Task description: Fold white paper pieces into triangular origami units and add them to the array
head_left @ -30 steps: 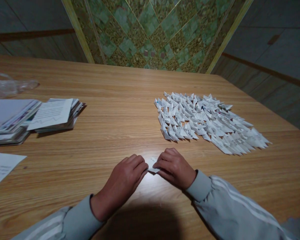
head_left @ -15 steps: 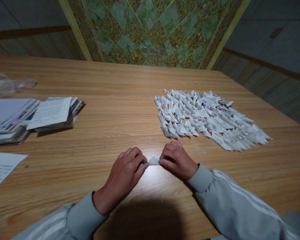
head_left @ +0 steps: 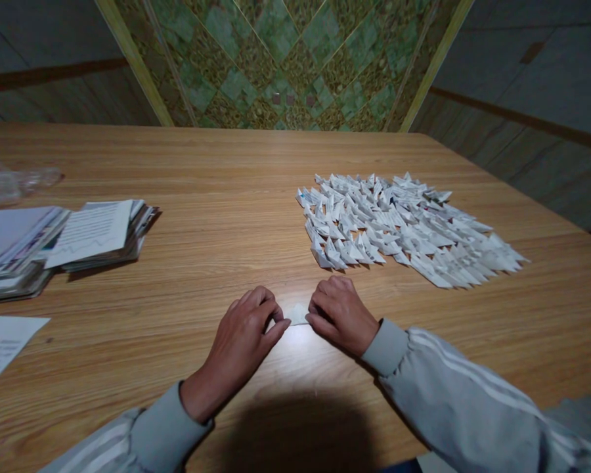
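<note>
1. Near the front edge of the tabletop (head_left: 236, 197), at its middle, the left hand (head_left: 243, 332) and the right hand (head_left: 342, 315) faced each other with a small folded piece of white paper (head_left: 298, 314) between them.
2. Both hands pinched that paper, fingertips curled down onto its ends, and it lay against the wood, apparently so the hard surface could back the crease.
3. Toward the right edge lay a spread of folded paper triangles (head_left: 404, 226), packed in overlapping rows with points facing much the same way, likely to keep finished pieces together and out from under the wrists.
4. By the left edge sat stacks of printed paper slips (head_left: 96, 233), well apart from the triangles, and a loose printed sheet (head_left: 0, 345) lay at the front-left corner.
5. Crumpled clear plastic (head_left: 14, 184) rested behind the stacks, further up the left edge.
6. Grey striped sleeves (head_left: 453, 394) covered both forearms.
</note>
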Available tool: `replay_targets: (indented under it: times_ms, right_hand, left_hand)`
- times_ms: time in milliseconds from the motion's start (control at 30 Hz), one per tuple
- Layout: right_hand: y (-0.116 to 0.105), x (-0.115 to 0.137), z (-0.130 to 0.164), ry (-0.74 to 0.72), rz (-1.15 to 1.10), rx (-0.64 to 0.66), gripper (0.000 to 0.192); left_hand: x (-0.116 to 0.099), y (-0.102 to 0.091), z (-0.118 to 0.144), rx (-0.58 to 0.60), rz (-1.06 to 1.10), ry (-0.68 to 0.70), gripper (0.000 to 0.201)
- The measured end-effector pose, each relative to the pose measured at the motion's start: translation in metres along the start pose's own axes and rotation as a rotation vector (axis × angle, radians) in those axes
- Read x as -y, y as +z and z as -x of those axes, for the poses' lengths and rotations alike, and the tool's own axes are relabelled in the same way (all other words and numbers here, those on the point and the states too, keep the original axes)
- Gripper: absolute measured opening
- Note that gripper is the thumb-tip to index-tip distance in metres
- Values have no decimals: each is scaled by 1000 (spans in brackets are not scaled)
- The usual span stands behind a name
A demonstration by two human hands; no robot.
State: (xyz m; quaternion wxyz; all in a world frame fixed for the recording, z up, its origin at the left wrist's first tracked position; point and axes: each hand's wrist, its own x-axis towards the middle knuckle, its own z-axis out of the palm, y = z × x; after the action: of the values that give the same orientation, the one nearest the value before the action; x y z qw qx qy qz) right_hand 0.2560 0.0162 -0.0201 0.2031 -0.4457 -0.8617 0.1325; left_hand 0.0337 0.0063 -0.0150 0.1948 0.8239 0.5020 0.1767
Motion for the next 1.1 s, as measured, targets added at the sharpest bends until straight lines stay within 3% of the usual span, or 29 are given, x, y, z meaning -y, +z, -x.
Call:
replay_targets:
  times_ms: [233,400,667,933,1100]
  right_hand:
    - [4,4,-1,-53,-15,17,5]
    - [3,2,-1,-11,-17,57,4]
    - [4,-1,-1,-8,-35,61,5]
    - [2,-1,-2,-78,8,34,6]
    - [2,-1,-2,-214,27,-54,25]
  left_hand:
    - [3,1,-2,6,22,-1,11]
    - [9,1,1,-31,53,20,8]
    - [6,6,2,-71,-213,449,17]
    - [0,11,-4,-132,-269,486,20]
    - [0,11,-3,-200,-113,381,17]
